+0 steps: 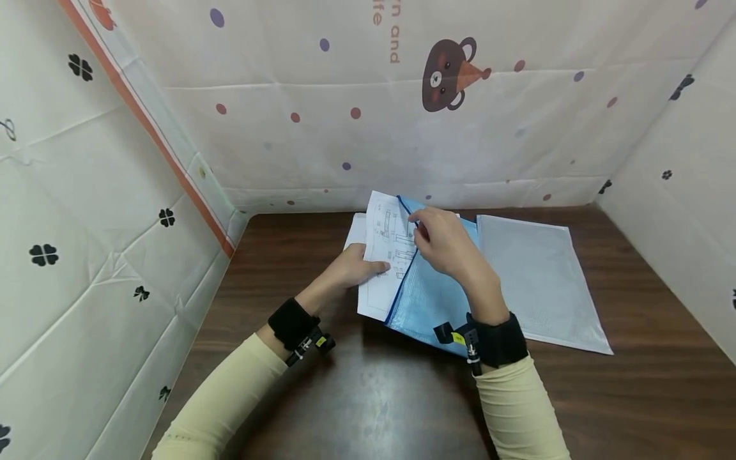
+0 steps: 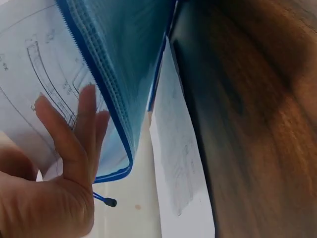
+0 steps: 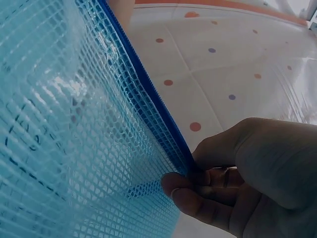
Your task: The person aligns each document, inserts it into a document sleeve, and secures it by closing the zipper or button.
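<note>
A blue mesh zipper pouch (image 1: 431, 300) is lifted off the table at a tilt, its dark blue zipper edge (image 3: 148, 91) standing apart from the other side. Printed sheets with line drawings (image 1: 376, 291) lie partly inside it and stick out to the left. My left hand (image 1: 352, 267) grips these sheets at their outer side, thumb on top and fingers behind. With thumb and fingertips, my right hand (image 1: 444, 243) pinches the pouch by its zipper edge near the upper part of the opening. A zipper pull (image 2: 111, 202) hangs at one corner.
More white paper (image 1: 354, 231) lies on the table behind the held sheets. To the right, a pale grey mesh pouch (image 1: 529, 275) lies flat on the dark wooden table (image 1: 650, 332). Patterned cloth walls (image 1: 276, 147) close off the back and both sides.
</note>
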Motion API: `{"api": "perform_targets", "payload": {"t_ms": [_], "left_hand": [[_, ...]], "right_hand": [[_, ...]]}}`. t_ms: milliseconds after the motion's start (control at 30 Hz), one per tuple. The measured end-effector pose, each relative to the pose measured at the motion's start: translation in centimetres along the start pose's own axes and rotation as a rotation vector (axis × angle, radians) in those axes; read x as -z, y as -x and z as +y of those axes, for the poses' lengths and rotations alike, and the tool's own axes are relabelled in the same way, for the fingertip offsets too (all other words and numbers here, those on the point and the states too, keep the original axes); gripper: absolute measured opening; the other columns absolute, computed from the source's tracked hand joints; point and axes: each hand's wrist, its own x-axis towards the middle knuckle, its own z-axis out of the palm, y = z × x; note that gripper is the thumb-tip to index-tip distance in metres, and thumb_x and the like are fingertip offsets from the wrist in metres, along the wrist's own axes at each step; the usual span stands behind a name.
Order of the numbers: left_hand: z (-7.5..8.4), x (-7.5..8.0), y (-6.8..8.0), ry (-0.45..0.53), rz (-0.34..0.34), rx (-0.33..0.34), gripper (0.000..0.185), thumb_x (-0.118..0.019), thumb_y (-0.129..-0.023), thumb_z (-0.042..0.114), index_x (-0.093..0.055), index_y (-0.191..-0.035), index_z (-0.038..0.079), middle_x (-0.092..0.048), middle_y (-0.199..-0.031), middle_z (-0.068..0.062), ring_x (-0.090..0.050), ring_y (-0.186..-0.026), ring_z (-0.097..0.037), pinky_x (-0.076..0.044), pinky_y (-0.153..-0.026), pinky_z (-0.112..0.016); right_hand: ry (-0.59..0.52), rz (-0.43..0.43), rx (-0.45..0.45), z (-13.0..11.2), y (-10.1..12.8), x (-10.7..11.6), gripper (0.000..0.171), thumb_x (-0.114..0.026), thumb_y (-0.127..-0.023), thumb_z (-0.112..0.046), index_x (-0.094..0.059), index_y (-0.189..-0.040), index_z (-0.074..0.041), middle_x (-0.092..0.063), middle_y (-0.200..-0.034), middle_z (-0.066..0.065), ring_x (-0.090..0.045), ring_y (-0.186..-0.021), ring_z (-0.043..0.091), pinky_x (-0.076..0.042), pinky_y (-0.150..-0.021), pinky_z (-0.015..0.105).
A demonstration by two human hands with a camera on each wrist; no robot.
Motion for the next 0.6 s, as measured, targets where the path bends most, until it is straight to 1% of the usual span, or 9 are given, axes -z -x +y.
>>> {"api": "perform_targets", "payload": {"t_ms": [133,233,300,400,533,600], "left_hand": [[-0.3,0.0,0.2,-0.054,-0.045,-0.028,0.029,-0.069,-0.103,0.009,-0.067,-0.132,0.003,-0.078,-0.108,-0.01,-0.078,-0.088,-0.025,-0.064,-0.074,-0.038],[-0.8,0.3,0.4,-0.053,-0.087,-0.041,0.033,-0.07,-0.1,0.004,-0.066,-0.133,0.001,-0.077,-0.11,-0.012,-0.078,-0.091,-0.026,-0.064,-0.077,-0.039],[-1.1,0.5,0.5,-0.029,-0.118,-0.027,0.035,-0.07,-0.099,0.001,-0.066,-0.134,0.001,-0.077,-0.111,-0.012,-0.078,-0.093,-0.026,-0.064,-0.079,-0.039],[-1.3,0.8,0.5,-0.003,-0.168,-0.014,0.038,-0.07,-0.098,0.0,-0.064,-0.135,-0.001,-0.076,-0.113,-0.013,-0.077,-0.096,-0.027,-0.063,-0.082,-0.039],[-1.0,0.8,0.4,-0.002,-0.239,-0.007,0.039,-0.071,-0.097,-0.001,-0.063,-0.135,-0.002,-0.076,-0.114,-0.014,-0.077,-0.098,-0.028,-0.062,-0.084,-0.038],[-0.8,0.7,0.3,0.006,-0.257,0.011,0.038,-0.072,-0.097,0.001,-0.064,-0.135,-0.001,-0.076,-0.114,-0.013,-0.077,-0.098,-0.028,-0.062,-0.084,-0.038]], "right_hand": [[0.002,0.019,-0.007,0.4,0.2,0.4,0.026,-0.062,-0.103,-0.002,-0.07,-0.127,0.006,-0.069,-0.1,0.017,-0.06,-0.077,0.026,-0.056,-0.068,0.036],[0.015,0.036,-0.02,0.5,0.2,0.6,0.026,-0.062,-0.103,-0.001,-0.07,-0.126,0.006,-0.07,-0.103,0.019,-0.061,-0.08,0.028,-0.057,-0.07,0.038],[0.024,0.037,-0.031,0.6,0.2,0.8,0.026,-0.062,-0.103,-0.002,-0.07,-0.127,0.005,-0.07,-0.106,0.02,-0.061,-0.083,0.029,-0.059,-0.074,0.04],[0.026,0.016,-0.03,0.3,0.3,0.8,0.027,-0.062,-0.104,-0.003,-0.07,-0.128,0.005,-0.07,-0.111,0.02,-0.061,-0.087,0.03,-0.06,-0.077,0.04],[0.01,-0.01,0.003,-0.1,0.3,0.6,0.028,-0.061,-0.104,-0.003,-0.069,-0.13,0.004,-0.069,-0.114,0.02,-0.062,-0.087,0.029,-0.06,-0.077,0.039],[0.001,-0.012,0.025,-0.4,0.4,0.5,0.028,-0.062,-0.104,-0.003,-0.069,-0.13,0.004,-0.07,-0.115,0.02,-0.063,-0.086,0.028,-0.06,-0.076,0.039]]}}
